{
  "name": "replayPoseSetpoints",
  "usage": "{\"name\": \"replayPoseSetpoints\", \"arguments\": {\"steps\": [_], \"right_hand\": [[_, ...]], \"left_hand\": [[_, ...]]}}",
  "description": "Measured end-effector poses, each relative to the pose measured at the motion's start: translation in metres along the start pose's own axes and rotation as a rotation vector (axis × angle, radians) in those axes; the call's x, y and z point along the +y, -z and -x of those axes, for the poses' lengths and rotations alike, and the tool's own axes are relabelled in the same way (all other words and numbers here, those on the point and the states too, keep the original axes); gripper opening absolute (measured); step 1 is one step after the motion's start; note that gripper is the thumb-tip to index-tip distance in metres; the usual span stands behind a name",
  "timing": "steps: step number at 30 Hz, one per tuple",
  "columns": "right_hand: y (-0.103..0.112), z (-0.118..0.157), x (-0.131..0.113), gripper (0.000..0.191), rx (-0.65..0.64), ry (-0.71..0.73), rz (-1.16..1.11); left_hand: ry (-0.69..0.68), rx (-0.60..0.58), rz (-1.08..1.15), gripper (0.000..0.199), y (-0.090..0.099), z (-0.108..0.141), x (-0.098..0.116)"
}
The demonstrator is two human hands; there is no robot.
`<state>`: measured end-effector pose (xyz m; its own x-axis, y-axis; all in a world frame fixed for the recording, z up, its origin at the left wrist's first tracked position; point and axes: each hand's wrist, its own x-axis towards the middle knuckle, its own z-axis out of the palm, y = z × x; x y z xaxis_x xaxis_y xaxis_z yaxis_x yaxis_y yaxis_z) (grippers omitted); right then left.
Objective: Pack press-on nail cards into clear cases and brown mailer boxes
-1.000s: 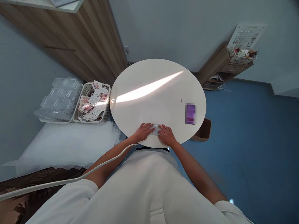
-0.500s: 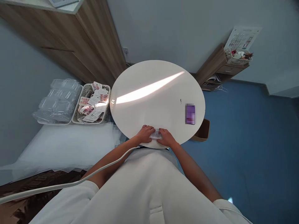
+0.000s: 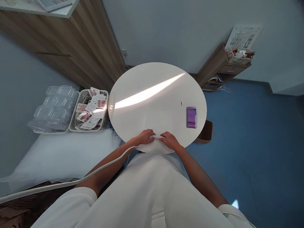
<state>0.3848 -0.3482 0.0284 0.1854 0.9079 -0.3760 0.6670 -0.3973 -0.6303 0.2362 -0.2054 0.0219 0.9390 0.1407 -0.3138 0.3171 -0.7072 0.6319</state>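
A small clear plastic box (image 3: 157, 137) is held between my two hands near the front edge of the white round table (image 3: 152, 118). Its narrow side faces up at me, so it looks like a thin pale strip. My left hand (image 3: 145, 137) grips the left end, thumb below and fingers above. At the other end, my right hand (image 3: 170, 140) holds it in the same way. Whether the box touches the tabletop I cannot tell.
A blurred purple rectangle (image 3: 191, 117) lies on the table's right, near a small dark bit (image 3: 181, 104). To the left stand a basket of printed cards (image 3: 91, 109) and stacked clear boxes (image 3: 55, 106). A white cable (image 3: 95, 171) crosses my left arm. An open carton (image 3: 206, 133) stands below right.
The clear box has been tilted from showing its broad face to showing its thin edge. Both hands still grip its ends. The view has shifted slightly.
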Motion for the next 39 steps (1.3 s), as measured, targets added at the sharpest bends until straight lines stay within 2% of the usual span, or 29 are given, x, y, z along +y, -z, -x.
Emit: {"name": "replayPoseSetpoints", "arguments": {"steps": [4, 7, 16, 21, 27, 29, 31, 33, 36, 39], "right_hand": [[0.004, -0.010, 0.003, 0.025, 0.061, -0.093, -0.021], [0.004, -0.020, 0.009, 0.024, 0.054, -0.151, -0.047], [0.001, -0.045, 0.029, 0.024, 0.081, -0.218, -0.280], [-0.002, -0.051, 0.036, 0.024, 0.196, -0.247, -0.296], [-0.004, -0.043, 0.047, 0.032, 0.341, -0.294, -0.162], [-0.003, -0.038, 0.047, 0.038, 0.422, -0.274, -0.058], [-0.001, -0.032, 0.043, 0.039, 0.483, -0.210, 0.052], [0.000, -0.027, 0.038, 0.035, 0.443, -0.078, 0.130], [-0.003, -0.024, 0.030, 0.035, 0.232, 0.163, 0.210], [-0.010, -0.026, 0.026, 0.050, 0.087, 0.261, 0.270]], "left_hand": [[0.091, 0.013, 0.063, 0.030, 0.008, -0.009, -0.008], [0.183, 0.027, 0.099, 0.030, 0.011, -0.013, -0.017], [0.463, 0.056, 0.075, 0.024, -0.001, -0.017, -0.036], [0.552, 0.081, 0.054, 0.022, -0.003, -0.015, -0.037], [0.667, 0.120, -0.012, 0.026, -0.005, -0.013, -0.030], [0.656, 0.210, -0.049, 0.036, -0.006, -0.011, -0.026], [0.584, 0.328, -0.103, 0.048, -0.005, -0.008, -0.021], [0.438, 0.371, -0.154, 0.055, -0.004, -0.005, -0.016], [0.171, 0.257, -0.194, 0.057, -0.003, -0.004, -0.014], [0.051, 0.151, -0.223, 0.064, -0.006, -0.007, -0.015]]}}
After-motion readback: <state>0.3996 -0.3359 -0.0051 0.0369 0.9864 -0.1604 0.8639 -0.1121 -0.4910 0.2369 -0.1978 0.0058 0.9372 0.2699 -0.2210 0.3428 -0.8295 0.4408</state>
